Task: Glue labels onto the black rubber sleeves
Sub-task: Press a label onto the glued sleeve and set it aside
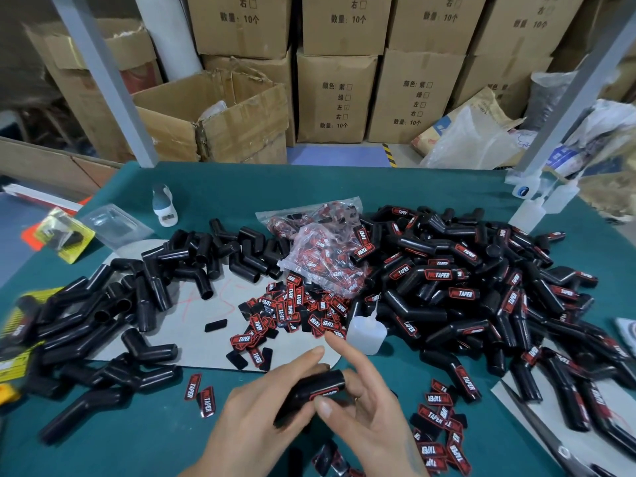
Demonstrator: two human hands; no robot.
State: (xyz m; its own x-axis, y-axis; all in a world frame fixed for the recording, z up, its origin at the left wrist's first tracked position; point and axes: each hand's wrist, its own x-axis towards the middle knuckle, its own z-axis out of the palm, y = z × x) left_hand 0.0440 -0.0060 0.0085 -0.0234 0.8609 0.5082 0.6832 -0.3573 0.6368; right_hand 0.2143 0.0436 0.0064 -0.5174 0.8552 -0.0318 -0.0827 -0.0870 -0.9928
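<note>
Both my hands hold one black rubber sleeve (pixel 311 387) low in the middle of the view. My left hand (pixel 254 418) grips its lower end from the left. My right hand (pixel 364 404) pinches the sleeve, its thumb pressing a red and black label (pixel 323 393) onto the side while the forefinger points up. A small white glue bottle (pixel 365 332) stands just beyond the hands. Loose labels (pixel 296 315) lie in a heap behind it. Unlabelled sleeves (pixel 113 315) pile up at the left, labelled sleeves (pixel 481 290) at the right.
The green table (pixel 241 187) carries a clear bag of labels (pixel 323 256), a grey cardboard sheet (pixel 203 315), more labels (pixel 444 432) at the lower right, and spare bottles (pixel 537 208) at the far right corner. Cardboard boxes (pixel 337 94) stand behind.
</note>
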